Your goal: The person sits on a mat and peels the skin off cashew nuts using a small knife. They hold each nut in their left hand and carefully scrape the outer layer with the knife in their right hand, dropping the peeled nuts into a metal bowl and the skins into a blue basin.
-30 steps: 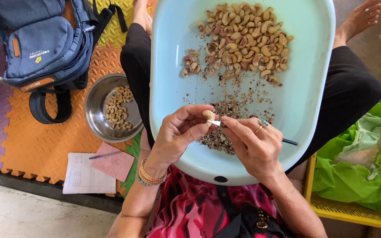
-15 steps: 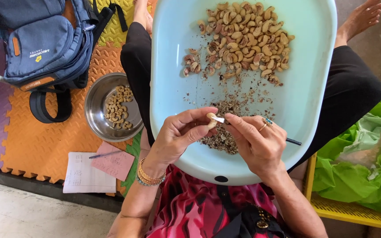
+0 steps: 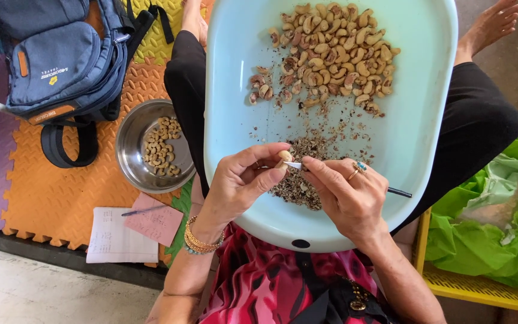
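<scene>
Not much shifts over the last second, honestly: the left hand [image 3: 244, 180] keeps one pale cashew nut [image 3: 285, 156] pinched between thumb and fingertips, and the right hand [image 3: 349, 195] stays closed around a small knife [image 3: 343, 177], its blade tip touching the nut's side and its dark handle end poking out past the palm. The one change I can spot is that the nut and blade tip sit a touch lower and closer to the heap of peel scraps [image 3: 301, 180] than a second ago, and the left thumb looks rolled in a bit more over the nut. I read that as the skin being scraped off the same nut in small turns, with flakes dropping onto the heap just under the hands, so this nut looks partway cleaned, though I can't really tell how much skin is left on it since the fingers cover most of it. All of it happens over the near end of the big light blue basin [image 3: 427, 120] resting on the person's lap. At the far end of the basin the pile of cashews [image 3: 331, 51] looks just the same as before, many still with brownish skin. Left of the basin on the orange foam mat [image 3: 55, 192], the steel bowl [image 3: 133, 135] with a small batch of pale nuts hasn't gained anything either.
</scene>
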